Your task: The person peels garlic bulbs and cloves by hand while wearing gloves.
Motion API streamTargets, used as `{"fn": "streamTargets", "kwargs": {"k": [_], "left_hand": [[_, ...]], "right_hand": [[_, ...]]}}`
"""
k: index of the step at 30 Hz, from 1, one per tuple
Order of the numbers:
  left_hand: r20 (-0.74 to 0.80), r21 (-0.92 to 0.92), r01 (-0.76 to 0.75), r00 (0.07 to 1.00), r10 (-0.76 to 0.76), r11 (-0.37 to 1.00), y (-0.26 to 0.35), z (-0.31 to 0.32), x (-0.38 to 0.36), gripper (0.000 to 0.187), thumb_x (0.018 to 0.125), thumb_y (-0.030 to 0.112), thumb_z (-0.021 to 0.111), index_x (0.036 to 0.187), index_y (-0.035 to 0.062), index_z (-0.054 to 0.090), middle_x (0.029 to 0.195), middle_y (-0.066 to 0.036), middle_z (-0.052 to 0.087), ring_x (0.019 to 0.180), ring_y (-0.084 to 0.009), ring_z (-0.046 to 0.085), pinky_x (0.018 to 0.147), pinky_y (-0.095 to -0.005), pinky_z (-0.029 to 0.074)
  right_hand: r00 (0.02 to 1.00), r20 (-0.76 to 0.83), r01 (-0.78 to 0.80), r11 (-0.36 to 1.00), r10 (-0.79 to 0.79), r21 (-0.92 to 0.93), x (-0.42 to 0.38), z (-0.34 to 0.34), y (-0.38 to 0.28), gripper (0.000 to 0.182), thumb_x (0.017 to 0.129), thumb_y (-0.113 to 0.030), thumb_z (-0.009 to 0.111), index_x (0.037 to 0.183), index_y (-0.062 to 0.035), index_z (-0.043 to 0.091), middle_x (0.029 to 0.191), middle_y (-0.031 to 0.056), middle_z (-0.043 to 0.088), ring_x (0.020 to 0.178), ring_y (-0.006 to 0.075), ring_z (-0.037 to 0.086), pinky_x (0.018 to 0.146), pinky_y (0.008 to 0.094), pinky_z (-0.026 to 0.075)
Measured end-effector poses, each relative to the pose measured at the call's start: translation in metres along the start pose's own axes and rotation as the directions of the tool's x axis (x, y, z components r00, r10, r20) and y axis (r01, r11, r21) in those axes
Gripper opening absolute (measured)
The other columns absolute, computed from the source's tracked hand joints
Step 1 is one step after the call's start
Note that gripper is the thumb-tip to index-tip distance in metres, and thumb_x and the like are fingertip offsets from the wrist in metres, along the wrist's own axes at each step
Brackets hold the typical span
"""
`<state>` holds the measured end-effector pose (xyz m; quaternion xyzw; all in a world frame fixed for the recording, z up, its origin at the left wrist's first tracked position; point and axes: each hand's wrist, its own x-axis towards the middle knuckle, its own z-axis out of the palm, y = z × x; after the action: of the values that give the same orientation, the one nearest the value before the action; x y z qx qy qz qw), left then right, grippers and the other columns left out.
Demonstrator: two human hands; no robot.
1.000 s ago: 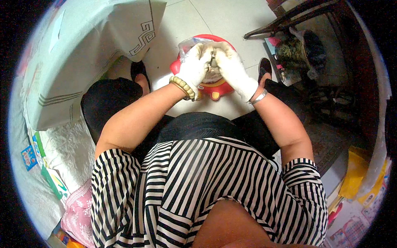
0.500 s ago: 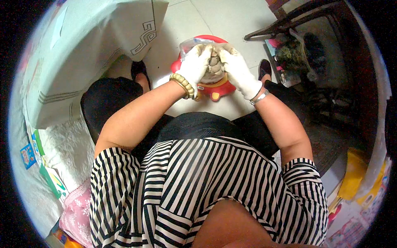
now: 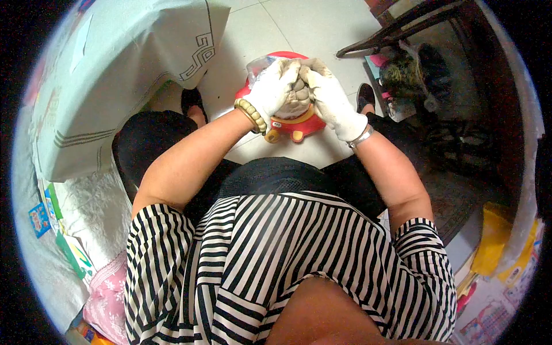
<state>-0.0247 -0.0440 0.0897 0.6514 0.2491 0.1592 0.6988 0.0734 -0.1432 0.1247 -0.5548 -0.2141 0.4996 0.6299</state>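
Both of my hands wear white gloves with soiled fingertips. My left hand (image 3: 275,89) curves round the left side of a grey-brown lumpy mass (image 3: 296,99), fingers bent over its top. On the right side, my right hand (image 3: 330,95) bends its fingers over the same mass, its fingertips close to the left ones. Whatever is between the fingertips is hidden. Beneath sits a red and yellow toy-like stool or container (image 3: 305,127) on the floor. Clear plastic (image 3: 259,64) lies at its upper left, beside my left hand.
A cloth-covered table (image 3: 132,63) stands at the left. At the right are a dark wooden frame (image 3: 402,26) and a bristly plant-like object (image 3: 401,77). My shoes (image 3: 365,96) rest on the pale tiled floor (image 3: 253,29). A yellow bag (image 3: 494,236) lies at the lower right.
Both hands remain at the lumpy mass. The right hand's fingers have shifted slightly and bent more over the top. The view has moved a little.
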Motion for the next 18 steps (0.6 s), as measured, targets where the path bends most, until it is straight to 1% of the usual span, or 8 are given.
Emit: {"fn": "streamTargets", "kwargs": {"k": [4, 7, 9, 10, 13, 15, 17, 18], "left_hand": [[-0.103, 0.171, -0.123, 0.984, 0.142, 0.978, 0.004, 0.006, -0.003, 0.040, 0.092, 0.035, 0.045, 0.112, 0.0014, 0.053, 0.098, -0.008, 0.060, 0.088, -0.0137, 0.056, 0.080, -0.0279, 0.045], [-0.155, 0.084, -0.120, 0.979, 0.132, 0.989, 0.012, 0.007, -0.007, 0.041, 0.093, 0.037, 0.043, 0.111, 0.0014, 0.053, 0.094, -0.006, 0.059, 0.085, -0.0130, 0.055, 0.078, -0.0268, 0.045], [-0.055, -0.154, -0.071, 0.996, 0.063, 0.986, 0.019, 0.004, -0.008, 0.037, 0.094, 0.038, 0.042, 0.103, 0.0031, 0.053, 0.088, -0.004, 0.057, 0.078, -0.0111, 0.054, 0.072, -0.0255, 0.046], [-0.022, -0.288, 0.036, 0.999, -0.045, 0.957, 0.011, 0.003, -0.003, 0.040, 0.094, 0.034, 0.041, 0.111, 0.0003, 0.054, 0.100, -0.010, 0.059, 0.089, -0.0141, 0.056, 0.081, -0.0281, 0.046], [0.044, -0.357, 0.064, 0.998, -0.052, 0.932, 0.011, -0.003, 0.000, 0.036, 0.095, 0.033, 0.039, 0.105, 0.0018, 0.055, 0.095, -0.007, 0.059, 0.084, -0.0120, 0.056, 0.077, -0.0264, 0.047], [0.018, -0.377, 0.046, 0.999, -0.043, 0.925, 0.010, -0.001, -0.002, 0.034, 0.095, 0.032, 0.039, 0.101, 0.0028, 0.055, 0.093, -0.006, 0.060, 0.082, -0.0107, 0.057, 0.073, -0.0252, 0.049], [0.083, -0.510, 0.079, 0.996, -0.042, 0.857, 0.008, -0.001, -0.001, 0.034, 0.095, 0.032, 0.039, 0.103, 0.0025, 0.054, 0.094, -0.006, 0.059, 0.083, -0.0105, 0.058, 0.073, -0.0251, 0.049], [0.084, -0.510, 0.078, 0.996, -0.041, 0.857, 0.011, -0.001, -0.001, 0.034, 0.095, 0.032, 0.039, 0.103, 0.0025, 0.054, 0.094, -0.006, 0.059, 0.083, -0.0105, 0.058, 0.073, -0.0251, 0.049]], "right_hand": [[0.995, -0.036, -0.085, 0.980, 0.093, 0.181, -0.007, 0.007, -0.012, 0.017, 0.090, -0.019, 0.048, 0.099, -0.0059, 0.055, 0.080, 0.0035, 0.059, 0.062, 0.0113, 0.057, 0.054, 0.0225, 0.049], [0.991, 0.024, -0.134, 0.956, 0.133, 0.261, -0.003, -0.002, -0.008, 0.017, 0.091, -0.019, 0.047, 0.096, -0.0069, 0.057, 0.080, 0.0048, 0.061, 0.063, 0.0127, 0.060, 0.054, 0.0243, 0.050], [0.988, 0.044, -0.152, 0.932, 0.146, 0.328, 0.000, -0.004, -0.006, 0.018, 0.092, -0.019, 0.045, 0.096, -0.0064, 0.057, 0.079, 0.0045, 0.061, 0.063, 0.0127, 0.060, 0.054, 0.0244, 0.050], [0.985, 0.066, -0.171, 0.904, 0.158, 0.393, 0.001, -0.003, -0.005, 0.020, 0.093, -0.020, 0.043, 0.097, -0.0060, 0.057, 0.078, 0.0042, 0.061, 0.062, 0.0128, 0.060, 0.054, 0.0246, 0.050], [0.980, 0.069, -0.198, 0.904, 0.186, 0.378, 0.000, -0.001, -0.013, 0.024, 0.095, -0.018, 0.040, 0.110, -0.0044, 0.052, 0.083, 0.0040, 0.059, 0.066, 0.0112, 0.059, 0.059, 0.0233, 0.051], [0.983, 0.105, -0.180, 0.906, 0.151, 0.382, -0.001, -0.004, -0.017, 0.026, 0.095, -0.018, 0.039, 0.113, -0.0039, 0.051, 0.085, 0.0044, 0.059, 0.069, 0.0116, 0.060, 0.060, 0.0237, 0.051], [0.983, 0.143, -0.162, 0.909, 0.115, 0.384, -0.001, -0.005, -0.019, 0.028, 0.095, -0.019, 0.039, 0.115, -0.0034, 0.051, 0.087, 0.0047, 0.060, 0.072, 0.0120, 0.060, 0.061, 0.0240, 0.051], [0.985, 0.110, -0.167, 0.913, 0.135, 0.373, 0.000, -0.004, -0.019, 0.026, 0.094, -0.019, 0.039, 0.111, -0.0043, 0.052, 0.083, 0.0043, 0.060, 0.066, 0.0113, 0.058, 0.058, 0.0233, 0.049]]}}
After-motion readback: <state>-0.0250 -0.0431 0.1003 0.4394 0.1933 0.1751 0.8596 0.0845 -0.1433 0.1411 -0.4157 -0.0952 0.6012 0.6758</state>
